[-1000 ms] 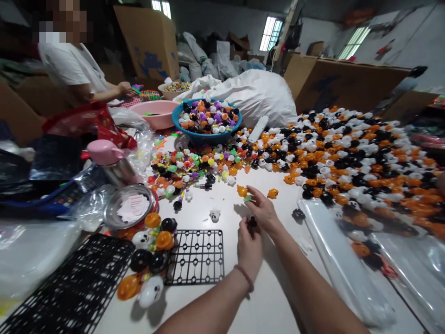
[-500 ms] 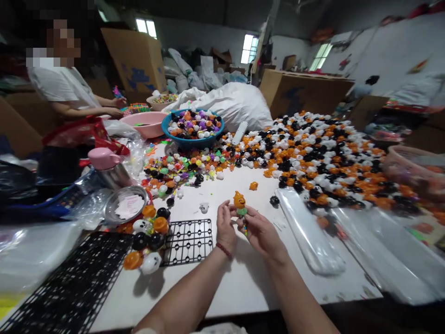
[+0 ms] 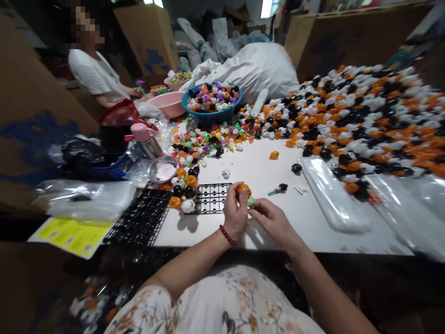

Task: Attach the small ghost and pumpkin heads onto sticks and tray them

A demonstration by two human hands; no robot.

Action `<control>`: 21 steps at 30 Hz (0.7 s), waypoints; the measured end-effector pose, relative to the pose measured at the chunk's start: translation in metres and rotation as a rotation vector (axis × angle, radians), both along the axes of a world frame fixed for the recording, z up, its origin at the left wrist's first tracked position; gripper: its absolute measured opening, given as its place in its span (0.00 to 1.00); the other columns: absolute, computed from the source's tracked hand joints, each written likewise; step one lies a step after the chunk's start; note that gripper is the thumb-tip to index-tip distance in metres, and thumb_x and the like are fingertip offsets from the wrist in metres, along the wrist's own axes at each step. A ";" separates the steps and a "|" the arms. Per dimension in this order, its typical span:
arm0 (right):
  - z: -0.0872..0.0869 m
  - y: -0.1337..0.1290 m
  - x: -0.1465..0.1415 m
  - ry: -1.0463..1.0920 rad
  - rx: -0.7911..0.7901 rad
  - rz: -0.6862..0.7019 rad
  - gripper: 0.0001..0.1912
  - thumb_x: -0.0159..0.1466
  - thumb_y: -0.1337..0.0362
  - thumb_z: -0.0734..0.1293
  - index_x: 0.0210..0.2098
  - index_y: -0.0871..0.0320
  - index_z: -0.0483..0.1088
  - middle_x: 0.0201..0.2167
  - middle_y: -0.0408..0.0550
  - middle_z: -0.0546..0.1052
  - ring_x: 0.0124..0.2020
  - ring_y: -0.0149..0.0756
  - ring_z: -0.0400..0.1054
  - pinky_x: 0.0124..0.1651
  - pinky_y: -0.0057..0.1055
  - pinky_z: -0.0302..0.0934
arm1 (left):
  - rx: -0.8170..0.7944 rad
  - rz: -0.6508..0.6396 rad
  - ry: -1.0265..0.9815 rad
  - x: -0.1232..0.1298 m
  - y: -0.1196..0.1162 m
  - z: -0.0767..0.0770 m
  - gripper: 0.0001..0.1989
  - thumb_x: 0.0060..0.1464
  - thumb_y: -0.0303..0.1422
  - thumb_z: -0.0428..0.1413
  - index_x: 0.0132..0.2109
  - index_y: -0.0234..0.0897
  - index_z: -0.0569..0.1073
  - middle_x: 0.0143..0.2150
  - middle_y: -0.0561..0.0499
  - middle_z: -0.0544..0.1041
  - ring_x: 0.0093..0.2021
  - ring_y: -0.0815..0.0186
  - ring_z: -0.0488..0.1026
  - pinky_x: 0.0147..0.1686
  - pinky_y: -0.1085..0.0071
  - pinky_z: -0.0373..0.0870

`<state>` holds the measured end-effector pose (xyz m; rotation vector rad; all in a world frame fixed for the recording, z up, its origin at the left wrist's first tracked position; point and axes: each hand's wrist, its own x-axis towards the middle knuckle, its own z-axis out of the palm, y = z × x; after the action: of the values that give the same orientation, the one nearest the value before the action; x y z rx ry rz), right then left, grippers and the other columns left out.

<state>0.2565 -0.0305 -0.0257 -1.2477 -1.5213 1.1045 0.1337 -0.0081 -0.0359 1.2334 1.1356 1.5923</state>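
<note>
Between my two hands is a small orange pumpkin-like toy (image 3: 244, 188) with a green collar (image 3: 251, 201) below its head. My left hand (image 3: 236, 211) is closed round the orange head, thumb on its front. The fingertips of my right hand (image 3: 273, 220) pinch at the green collar; any stem below is hidden. Just left lies a black plastic grid (image 3: 212, 197), with orange, black and white toy heads (image 3: 188, 206) standing on its left part. A black-topped stick (image 3: 278, 189) with a blue end and some thin white pieces (image 3: 300, 188) lie beyond my right hand.
A heap of orange, black and white heads (image 3: 365, 120) covers the right back. Clear plastic bags (image 3: 333, 199) lie in front of it. Behind are a blue basin (image 3: 212, 113) and a white sack (image 3: 264, 69). A steel flask (image 3: 148, 141) stands left; a co-worker (image 3: 93, 74) is beyond.
My view has tipped down and turned left. My left hand has closed over the orange head, and my right hand has shifted from the stem to pinching by the green collar.
</note>
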 end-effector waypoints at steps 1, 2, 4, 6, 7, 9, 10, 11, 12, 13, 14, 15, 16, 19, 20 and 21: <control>-0.002 -0.003 -0.005 -0.114 0.074 0.018 0.04 0.61 0.61 0.67 0.33 0.54 0.72 0.34 0.46 0.74 0.38 0.38 0.66 0.44 0.36 0.62 | -0.017 0.021 0.039 -0.008 -0.008 -0.001 0.19 0.63 0.47 0.52 0.52 0.40 0.69 0.44 0.48 0.75 0.41 0.66 0.72 0.44 0.68 0.70; -0.005 -0.006 -0.012 -0.199 0.129 0.045 0.04 0.61 0.62 0.66 0.31 0.54 0.71 0.33 0.47 0.73 0.37 0.38 0.66 0.43 0.36 0.62 | -0.037 0.031 0.080 -0.016 -0.017 -0.001 0.18 0.63 0.47 0.52 0.53 0.40 0.69 0.44 0.47 0.75 0.41 0.66 0.72 0.45 0.68 0.70; -0.010 -0.007 -0.027 -0.281 0.167 0.114 0.04 0.62 0.64 0.64 0.31 0.54 0.70 0.32 0.46 0.72 0.34 0.37 0.65 0.39 0.35 0.61 | -0.053 0.024 0.188 -0.036 -0.035 0.000 0.18 0.64 0.45 0.52 0.54 0.41 0.69 0.47 0.46 0.75 0.44 0.64 0.73 0.48 0.66 0.70; -0.018 -0.005 -0.044 -0.284 0.144 0.160 0.05 0.63 0.63 0.62 0.35 0.55 0.69 0.32 0.46 0.73 0.32 0.36 0.65 0.37 0.34 0.61 | -0.010 0.020 0.321 -0.060 -0.051 0.005 0.18 0.66 0.43 0.50 0.58 0.41 0.68 0.53 0.44 0.74 0.52 0.61 0.72 0.54 0.63 0.68; -0.022 -0.001 -0.052 -0.268 0.121 0.172 0.05 0.63 0.62 0.62 0.36 0.55 0.69 0.32 0.46 0.73 0.32 0.36 0.65 0.37 0.35 0.60 | 0.032 0.041 0.386 -0.074 -0.058 0.008 0.18 0.67 0.41 0.48 0.59 0.41 0.67 0.56 0.43 0.73 0.55 0.60 0.70 0.56 0.62 0.67; -0.032 0.007 -0.070 -0.191 0.052 0.178 0.05 0.63 0.61 0.63 0.35 0.56 0.68 0.31 0.46 0.74 0.32 0.37 0.66 0.37 0.35 0.61 | 0.148 0.137 0.515 -0.104 -0.067 0.016 0.18 0.68 0.38 0.44 0.61 0.40 0.65 0.57 0.43 0.71 0.58 0.59 0.68 0.59 0.59 0.65; -0.036 0.012 -0.079 -0.130 0.002 0.179 0.05 0.62 0.61 0.64 0.34 0.56 0.68 0.31 0.46 0.74 0.32 0.37 0.66 0.36 0.35 0.61 | 0.211 0.193 0.590 -0.119 -0.068 0.020 0.18 0.69 0.36 0.43 0.61 0.40 0.65 0.57 0.42 0.71 0.58 0.59 0.68 0.60 0.57 0.65; -0.040 0.017 -0.088 -0.061 -0.052 0.174 0.06 0.61 0.60 0.65 0.33 0.56 0.68 0.30 0.46 0.74 0.31 0.36 0.66 0.36 0.34 0.61 | 0.279 0.248 0.676 -0.134 -0.066 0.025 0.18 0.68 0.35 0.43 0.60 0.39 0.66 0.57 0.42 0.72 0.58 0.58 0.68 0.61 0.55 0.64; -0.044 0.022 -0.097 0.013 -0.102 0.169 0.07 0.61 0.59 0.66 0.33 0.57 0.68 0.30 0.45 0.74 0.31 0.36 0.67 0.35 0.34 0.62 | 0.338 0.284 0.763 -0.148 -0.063 0.029 0.18 0.68 0.34 0.43 0.60 0.39 0.67 0.56 0.42 0.72 0.59 0.58 0.67 0.62 0.54 0.62; -0.047 0.026 -0.106 0.082 -0.144 0.165 0.09 0.60 0.58 0.67 0.34 0.57 0.68 0.29 0.45 0.74 0.30 0.35 0.67 0.35 0.33 0.63 | 0.394 0.291 0.842 -0.160 -0.057 0.034 0.18 0.67 0.33 0.44 0.61 0.38 0.67 0.57 0.42 0.72 0.61 0.57 0.66 0.63 0.52 0.61; -0.049 0.030 -0.114 0.134 -0.176 0.170 0.09 0.60 0.57 0.67 0.34 0.57 0.68 0.28 0.45 0.74 0.29 0.35 0.67 0.34 0.33 0.63 | 0.438 0.266 0.915 -0.170 -0.050 0.037 0.19 0.67 0.32 0.44 0.62 0.38 0.66 0.58 0.42 0.72 0.63 0.56 0.64 0.64 0.51 0.60; -0.050 0.032 -0.121 0.158 -0.190 0.184 0.09 0.60 0.58 0.67 0.34 0.57 0.68 0.28 0.44 0.74 0.28 0.34 0.67 0.33 0.32 0.63 | 0.466 0.215 0.981 -0.179 -0.042 0.040 0.20 0.67 0.31 0.45 0.63 0.38 0.65 0.59 0.42 0.71 0.65 0.56 0.63 0.65 0.50 0.59; -0.051 0.035 -0.126 0.149 -0.184 0.202 0.08 0.60 0.59 0.66 0.34 0.57 0.68 0.27 0.44 0.74 0.28 0.34 0.66 0.33 0.32 0.63 | 0.482 0.144 1.040 -0.185 -0.034 0.043 0.21 0.66 0.31 0.45 0.64 0.38 0.64 0.61 0.43 0.71 0.66 0.56 0.61 0.65 0.50 0.59; -0.053 0.039 -0.135 -0.049 -0.045 0.246 0.03 0.60 0.65 0.63 0.34 0.56 0.68 0.29 0.44 0.75 0.29 0.35 0.66 0.34 0.32 0.61 | 0.477 -0.077 1.195 -0.194 -0.016 0.045 0.24 0.66 0.30 0.47 0.67 0.39 0.60 0.65 0.44 0.68 0.70 0.57 0.57 0.67 0.51 0.58; -0.053 0.040 -0.135 -0.136 0.025 0.252 0.04 0.60 0.67 0.62 0.34 0.56 0.69 0.31 0.45 0.75 0.30 0.36 0.66 0.35 0.32 0.61 | 0.477 -0.123 1.229 -0.195 -0.012 0.044 0.24 0.66 0.30 0.47 0.67 0.38 0.60 0.66 0.44 0.68 0.70 0.57 0.57 0.67 0.51 0.58; -0.054 0.041 -0.135 -0.212 0.086 0.257 0.06 0.60 0.68 0.61 0.35 0.56 0.69 0.32 0.46 0.76 0.31 0.36 0.66 0.37 0.32 0.61 | 0.480 -0.153 1.251 -0.195 -0.009 0.043 0.24 0.66 0.29 0.47 0.67 0.37 0.60 0.66 0.43 0.68 0.70 0.58 0.58 0.67 0.52 0.58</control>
<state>0.1218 0.0107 -0.0795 -1.1620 -1.9112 1.0808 -0.0614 -0.0173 0.0075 2.7429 1.2951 0.8884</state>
